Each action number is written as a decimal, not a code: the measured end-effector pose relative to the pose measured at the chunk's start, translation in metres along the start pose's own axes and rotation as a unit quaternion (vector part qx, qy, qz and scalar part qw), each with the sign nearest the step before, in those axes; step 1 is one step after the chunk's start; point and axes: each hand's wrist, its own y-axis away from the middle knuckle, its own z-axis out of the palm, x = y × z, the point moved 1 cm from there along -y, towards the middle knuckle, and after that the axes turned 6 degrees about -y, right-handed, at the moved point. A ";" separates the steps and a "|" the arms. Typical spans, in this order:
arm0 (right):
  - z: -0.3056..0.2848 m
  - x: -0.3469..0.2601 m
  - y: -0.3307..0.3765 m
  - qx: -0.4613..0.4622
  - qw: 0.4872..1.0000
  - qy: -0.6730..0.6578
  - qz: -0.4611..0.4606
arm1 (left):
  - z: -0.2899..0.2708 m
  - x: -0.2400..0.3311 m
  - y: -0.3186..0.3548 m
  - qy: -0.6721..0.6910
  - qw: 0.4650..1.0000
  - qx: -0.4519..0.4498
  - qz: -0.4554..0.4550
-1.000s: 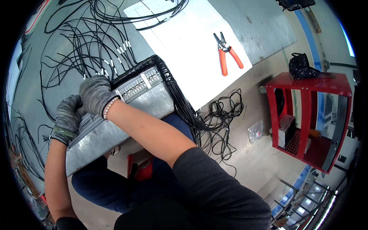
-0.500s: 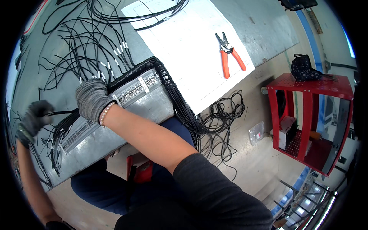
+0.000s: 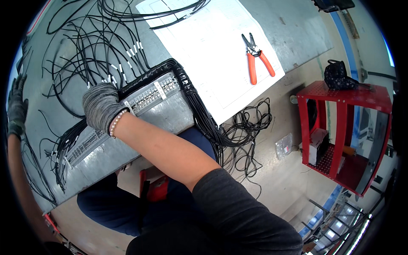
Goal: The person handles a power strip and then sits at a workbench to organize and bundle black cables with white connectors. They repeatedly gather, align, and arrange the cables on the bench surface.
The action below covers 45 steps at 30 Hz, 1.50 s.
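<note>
We are resting our curled right grip (image 3: 101, 107) on the black wire bundle (image 3: 146, 77), which is lying along the terminal strip (image 3: 148, 97) on the surface (image 3: 301, 40); its fingertips are hiding, so we cannot tell whether it is clenched. We are holding our left grip (image 3: 18, 105) released, fingers extended, well apart. We are judging the taped run stiff and weighty, the loose wires (image 3: 71, 135) light and springy, and favouring a hold around the tape.

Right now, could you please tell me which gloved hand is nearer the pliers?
The right hand, with the beaded bracelet; the left hand is out at the view's far left.
</note>
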 end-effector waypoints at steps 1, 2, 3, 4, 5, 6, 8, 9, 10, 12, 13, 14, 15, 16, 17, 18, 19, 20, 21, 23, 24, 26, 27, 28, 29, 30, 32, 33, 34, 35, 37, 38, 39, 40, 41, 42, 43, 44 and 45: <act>0.000 -0.001 0.000 0.005 1.000 -0.002 -0.005 | 0.008 0.008 0.008 0.008 1.000 0.011 -0.006; 0.003 0.004 0.000 0.007 1.000 -0.001 0.002 | -0.005 0.036 0.012 0.106 0.994 0.026 0.005; 0.005 0.005 0.000 0.010 1.000 0.000 0.000 | -0.032 0.064 0.021 0.197 0.980 0.038 0.012; 0.005 0.004 0.000 0.019 1.000 0.002 -0.006 | -0.049 0.082 0.033 0.289 0.957 0.025 0.017; 0.005 0.003 0.000 0.027 1.000 0.004 -0.011 | -0.064 0.099 0.044 0.380 0.925 0.012 0.022; 0.005 0.002 0.001 0.035 0.999 0.005 -0.014 | -0.074 0.112 0.054 0.421 0.906 -0.014 0.032; 0.003 0.003 0.001 0.031 0.999 0.001 -0.010 | -0.096 0.132 0.066 0.508 0.861 -0.039 0.009; 0.002 0.003 0.001 0.029 1.000 -0.001 -0.007 | -0.091 0.131 0.074 0.532 0.845 -0.042 -0.037; 0.004 0.002 -0.001 0.024 1.000 0.003 -0.014 | -0.083 0.129 0.084 0.556 0.826 -0.046 -0.083; 0.003 0.000 -0.001 0.019 1.000 0.003 -0.007 | -0.058 0.123 0.110 0.582 0.795 -0.044 -0.166; 0.002 0.000 -0.001 0.016 1.000 0.003 -0.002 | -0.045 0.120 0.124 0.602 0.767 -0.048 -0.215; 0.001 0.001 0.000 0.007 1.000 -0.001 0.004 | -0.032 0.120 0.136 0.622 0.736 -0.053 -0.261; 0.001 0.001 -0.001 0.003 1.000 0.005 0.001 | -0.025 0.122 0.148 0.639 0.702 -0.058 -0.311; 0.001 0.000 -0.001 -0.001 1.000 0.011 -0.001 | -0.018 0.126 0.158 0.664 0.673 -0.044 -0.321; 0.001 -0.001 -0.004 -0.005 1.000 0.017 -0.006 | -0.016 0.131 0.165 0.671 0.661 -0.043 -0.334; 0.003 -0.002 -0.006 -0.010 1.000 0.027 -0.007 | -0.014 0.137 0.173 0.676 0.649 -0.042 -0.346; 0.005 -0.003 -0.008 -0.006 0.999 0.034 -0.010 | -0.012 0.141 0.179 0.682 0.637 -0.041 -0.358; 0.004 -0.003 -0.006 -0.002 0.999 0.047 -0.011 | -0.011 0.146 0.180 0.675 0.647 -0.044 -0.352; 0.005 -0.005 -0.006 0.003 0.998 0.055 -0.018 | -0.012 0.148 0.181 0.677 0.648 -0.032 -0.348; 0.013 0.007 -0.001 0.039 0.999 0.029 -0.023 | -0.013 0.151 0.171 0.686 0.650 -0.004 -0.328; 0.012 0.005 0.000 0.039 0.999 0.023 -0.014 | -0.008 0.152 0.170 0.696 0.627 -0.004 -0.348; 0.006 0.001 0.005 0.029 1.000 0.000 -0.001 | -0.009 0.152 0.164 0.726 0.576 -0.008 -0.375; 0.003 -0.003 0.006 0.020 1.000 -0.017 0.000 | -0.015 0.150 0.161 0.737 0.557 -0.011 -0.383; 0.001 -0.007 0.006 0.014 1.000 -0.020 0.007 | -0.014 0.151 0.161 0.738 0.546 -0.015 -0.396; 0.002 -0.011 0.006 0.024 1.000 -0.003 -0.001 | -0.007 0.152 0.165 0.731 0.559 -0.001 -0.391; 0.004 -0.013 0.004 0.035 0.999 -0.001 -0.019 | -0.012 0.154 0.167 0.750 0.533 0.025 -0.392; 0.007 -0.010 0.004 0.058 0.997 0.003 -0.054 | -0.018 0.153 0.170 0.773 0.517 0.081 -0.357; 0.010 -0.010 0.006 0.069 0.994 -0.005 -0.079 | -0.019 0.146 0.176 0.769 0.539 0.108 -0.326; 0.008 -0.017 0.006 0.051 0.996 -0.049 -0.053 | -0.022 0.136 0.181 0.765 0.536 0.103 -0.342; 0.007 -0.020 0.003 0.030 0.995 -0.094 -0.032 | -0.022 0.125 0.185 0.756 0.537 0.100 -0.362; 0.004 -0.032 0.008 0.027 0.999 -0.026 -0.014 | -0.005 0.113 0.195 0.762 0.518 0.112 -0.372; 0.006 -0.034 0.008 0.049 0.999 -0.020 0.007 | -0.001 0.104 0.199 0.754 0.523 0.103 -0.384; 0.005 -0.039 0.008 0.041 0.999 -0.024 0.024 | 0.001 0.099 0.204 0.751 0.523 0.094 -0.392; 0.004 -0.040 0.007 0.034 0.998 0.033 0.033 | 0.001 0.092 0.208 0.764 0.485 0.076 -0.418; 0.002 -0.049 0.007 0.018 0.997 0.074 0.033 | -0.005 0.085 0.213 0.776 0.442 0.055 -0.446; 0.001 -0.048 0.007 0.021 0.996 0.082 0.028 | -0.007 0.082 0.218 0.791 0.396 0.037 -0.466; 0.002 -0.047 0.008 0.026 0.995 0.089 0.024 | -0.007 0.080 0.223 0.783 0.395 0.053 -0.478; 0.003 -0.057 0.005 0.033 0.995 0.095 0.028 | -0.004 0.077 0.226 0.773 0.397 0.068 -0.490; 0.004 -0.068 0.002 0.054 0.994 0.089 0.015 | -0.003 0.073 0.230 0.763 0.400 0.083 -0.501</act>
